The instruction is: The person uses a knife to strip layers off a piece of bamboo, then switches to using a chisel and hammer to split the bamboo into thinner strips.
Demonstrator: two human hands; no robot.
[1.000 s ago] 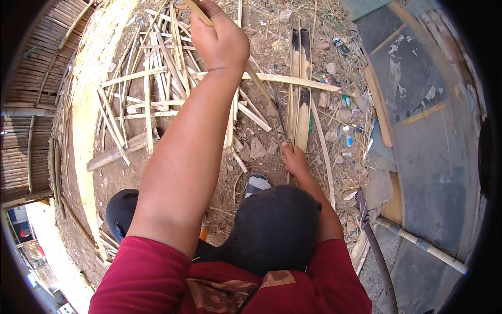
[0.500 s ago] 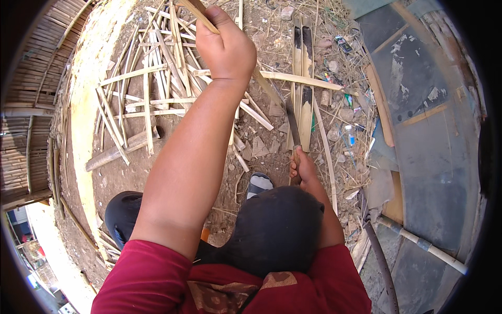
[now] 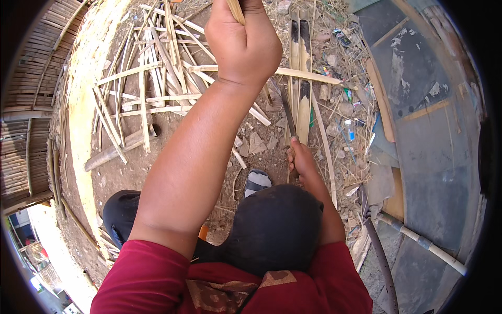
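Raised at the top centre, my left hand (image 3: 243,44) is closed around a bamboo strip (image 3: 236,11). Most of that strip is hidden by the fist; what looks like its lower end shows below the wrist, beside the blade. My right hand (image 3: 301,159), next to my knee, grips the handle of a long knife (image 3: 287,112). Its dark blade points up and slightly left, over the ground beside two split bamboo halves (image 3: 305,112) that lie lengthwise with dark inner patches. I cannot tell whether the blade touches the strip.
A loose pile of split bamboo strips (image 3: 157,68) covers the ground at the left, with a thick bamboo piece (image 3: 123,149) below it. Dark panels (image 3: 423,104) line the right side. A small bottle (image 3: 349,131) lies among litter. My sandalled foot (image 3: 257,181) is near the middle.
My left hand has moved right and slightly up with the bamboo strip, which now tilts more upright. My right hand and the knife have shifted only a little.
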